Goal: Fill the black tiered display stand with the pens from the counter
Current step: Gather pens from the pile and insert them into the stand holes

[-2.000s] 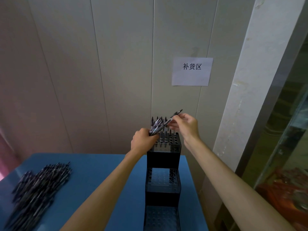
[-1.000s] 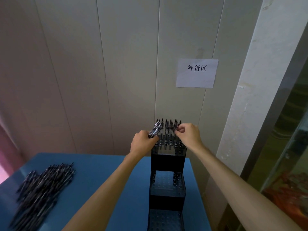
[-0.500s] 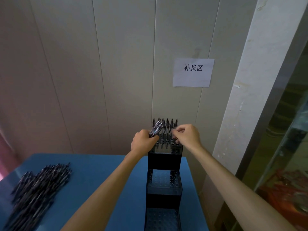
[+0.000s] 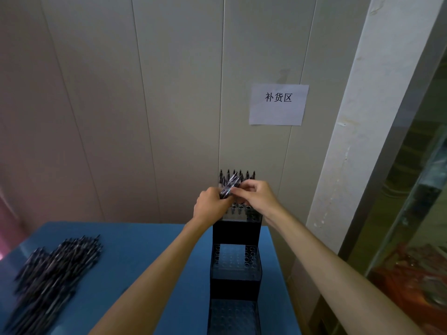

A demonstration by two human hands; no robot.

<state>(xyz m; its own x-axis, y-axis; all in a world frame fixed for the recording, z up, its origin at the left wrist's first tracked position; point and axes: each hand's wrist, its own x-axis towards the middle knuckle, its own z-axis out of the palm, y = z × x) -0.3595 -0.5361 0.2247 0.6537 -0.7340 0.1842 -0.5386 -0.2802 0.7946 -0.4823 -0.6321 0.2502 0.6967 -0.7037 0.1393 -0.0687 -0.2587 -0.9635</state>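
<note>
Black pens stand upright in the far rows of the display stand's (image 4: 237, 228) top tier, at the right of the blue counter (image 4: 135, 257). Above that tier the left hand (image 4: 210, 206) grips a bundle of pens (image 4: 229, 187), long axes slanting up and to the right. Touching it from the right, the right hand (image 4: 257, 195) pinches at one pen (blurred, so I judge). Both lower tiers look empty; the loose pile (image 4: 48, 272) lies near left.

Your left hand (image 4: 210, 205) and right hand (image 4: 259, 195) are both bare, with no gloves, rings or watch on either wrist. Your forearms are uncovered along all of their visible length, and no sleeve edge shows anywhere in view.
</note>
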